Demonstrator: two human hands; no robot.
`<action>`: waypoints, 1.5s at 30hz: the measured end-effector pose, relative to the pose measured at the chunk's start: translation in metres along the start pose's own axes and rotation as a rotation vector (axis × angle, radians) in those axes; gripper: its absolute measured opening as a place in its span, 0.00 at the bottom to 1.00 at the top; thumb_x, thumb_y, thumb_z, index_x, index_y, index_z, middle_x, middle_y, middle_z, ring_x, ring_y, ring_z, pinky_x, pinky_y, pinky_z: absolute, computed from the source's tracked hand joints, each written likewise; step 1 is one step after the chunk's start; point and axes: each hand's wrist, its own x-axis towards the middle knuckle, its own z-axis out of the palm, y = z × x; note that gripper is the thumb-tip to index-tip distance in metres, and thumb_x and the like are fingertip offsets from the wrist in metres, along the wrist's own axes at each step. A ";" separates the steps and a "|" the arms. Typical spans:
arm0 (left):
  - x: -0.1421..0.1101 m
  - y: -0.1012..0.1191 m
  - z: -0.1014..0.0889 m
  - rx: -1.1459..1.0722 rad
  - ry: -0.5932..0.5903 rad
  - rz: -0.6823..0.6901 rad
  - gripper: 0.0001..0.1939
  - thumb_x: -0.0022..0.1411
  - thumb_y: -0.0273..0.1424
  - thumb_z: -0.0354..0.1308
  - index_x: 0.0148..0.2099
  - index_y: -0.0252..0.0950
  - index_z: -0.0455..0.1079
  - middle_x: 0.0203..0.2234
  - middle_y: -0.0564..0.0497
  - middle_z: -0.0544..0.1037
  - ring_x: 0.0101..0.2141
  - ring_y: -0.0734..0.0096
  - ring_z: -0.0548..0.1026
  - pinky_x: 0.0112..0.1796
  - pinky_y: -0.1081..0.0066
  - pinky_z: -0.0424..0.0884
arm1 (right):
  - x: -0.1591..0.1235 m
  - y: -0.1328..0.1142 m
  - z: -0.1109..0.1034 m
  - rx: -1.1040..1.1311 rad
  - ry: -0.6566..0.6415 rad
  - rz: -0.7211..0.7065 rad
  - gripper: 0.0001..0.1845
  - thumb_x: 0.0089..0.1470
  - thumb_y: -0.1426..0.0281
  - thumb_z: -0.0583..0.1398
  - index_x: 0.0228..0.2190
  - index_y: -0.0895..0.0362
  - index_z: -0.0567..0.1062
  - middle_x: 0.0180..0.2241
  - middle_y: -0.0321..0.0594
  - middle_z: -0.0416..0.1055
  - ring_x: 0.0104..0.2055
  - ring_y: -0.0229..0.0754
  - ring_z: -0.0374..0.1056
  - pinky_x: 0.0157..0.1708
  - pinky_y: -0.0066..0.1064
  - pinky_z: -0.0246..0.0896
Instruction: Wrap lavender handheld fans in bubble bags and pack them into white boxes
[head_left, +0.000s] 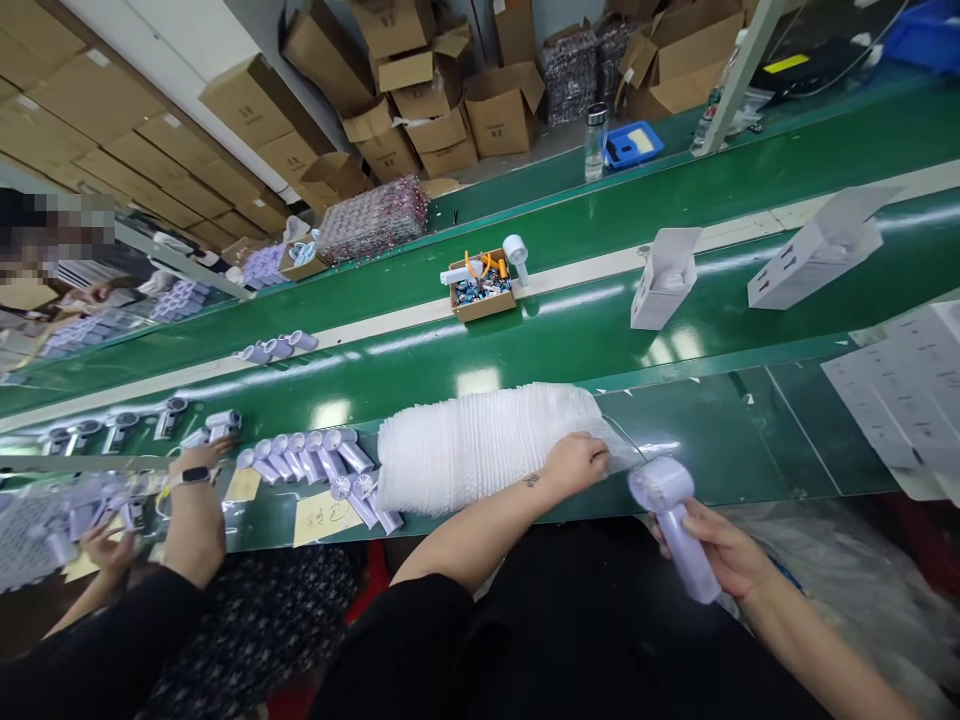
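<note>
Fan, lilac, in right hand | left hand curled at white sleeves, grip unclear | yellow note: handwriting illegible

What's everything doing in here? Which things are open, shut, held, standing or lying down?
Lilac handheld fan: held in right hand.
Left hand: fingers curled, at the white sleeves.
White sleeves: stacked.
Two white boxes on belt: flaps open.
Small cardboard box: open, filled.
Dark-capped bottle: upright, closed.
Lilac fans beside sleeves: lying down.
</note>
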 end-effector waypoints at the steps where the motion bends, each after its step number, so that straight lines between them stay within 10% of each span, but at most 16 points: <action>1: -0.002 0.003 -0.002 -0.186 0.008 -0.039 0.12 0.60 0.30 0.50 0.35 0.34 0.74 0.31 0.49 0.77 0.34 0.69 0.73 0.38 0.71 0.68 | 0.002 -0.001 0.010 0.001 -0.048 0.005 0.24 0.39 0.66 0.66 0.41 0.52 0.70 0.33 0.40 0.74 0.35 0.48 0.73 0.32 0.39 0.71; 6: -0.017 0.012 -0.005 -0.596 0.235 -0.264 0.11 0.59 0.29 0.48 0.36 0.31 0.71 0.26 0.51 0.75 0.29 0.72 0.71 0.33 0.73 0.68 | 0.011 -0.004 0.045 -0.040 -0.095 -0.032 0.25 0.42 0.68 0.66 0.44 0.52 0.68 0.30 0.36 0.71 0.31 0.42 0.71 0.25 0.31 0.69; 11: -0.039 0.019 -0.003 -0.123 0.439 0.167 0.10 0.60 0.28 0.46 0.35 0.34 0.69 0.27 0.47 0.72 0.32 0.68 0.70 0.36 0.68 0.68 | 0.006 0.004 0.049 -0.087 0.034 0.006 0.21 0.44 0.68 0.66 0.41 0.53 0.68 0.29 0.35 0.71 0.30 0.42 0.71 0.23 0.31 0.70; 21: -0.061 0.018 0.005 0.231 0.387 0.413 0.10 0.61 0.26 0.44 0.36 0.33 0.67 0.27 0.47 0.69 0.31 0.68 0.68 0.34 0.69 0.66 | -0.001 0.011 0.064 -0.023 0.163 -0.063 0.33 0.42 0.71 0.67 0.48 0.47 0.60 0.33 0.34 0.72 0.26 0.41 0.71 0.20 0.32 0.70; 25: -0.055 0.025 -0.001 0.310 0.260 0.597 0.10 0.63 0.28 0.44 0.37 0.33 0.66 0.28 0.47 0.69 0.32 0.66 0.68 0.35 0.68 0.67 | 0.003 0.005 0.070 0.066 0.199 -0.075 0.23 0.46 0.73 0.64 0.43 0.51 0.63 0.25 0.33 0.72 0.22 0.40 0.70 0.21 0.32 0.70; 33: -0.028 0.011 0.001 0.013 0.261 0.277 0.09 0.64 0.32 0.48 0.44 0.34 0.65 0.35 0.46 0.70 0.38 0.66 0.70 0.40 0.67 0.68 | 0.008 -0.010 0.078 0.282 0.361 -0.071 0.05 0.53 0.74 0.59 0.34 0.60 0.68 0.25 0.41 0.73 0.23 0.39 0.71 0.23 0.28 0.72; 39: -0.018 0.036 -0.002 -0.099 0.036 0.272 0.11 0.63 0.32 0.48 0.36 0.34 0.69 0.32 0.47 0.75 0.35 0.66 0.73 0.39 0.68 0.68 | 0.012 -0.011 0.050 0.290 0.342 -0.088 0.05 0.46 0.77 0.62 0.28 0.59 0.70 0.27 0.39 0.73 0.28 0.39 0.71 0.30 0.26 0.72; 45: 0.000 0.063 -0.016 -0.468 0.031 -0.096 0.09 0.55 0.31 0.52 0.33 0.33 0.72 0.24 0.51 0.75 0.26 0.73 0.71 0.28 0.75 0.65 | 0.022 -0.006 0.042 0.121 0.339 -0.027 0.06 0.45 0.71 0.62 0.25 0.58 0.69 0.22 0.36 0.69 0.23 0.37 0.66 0.26 0.29 0.66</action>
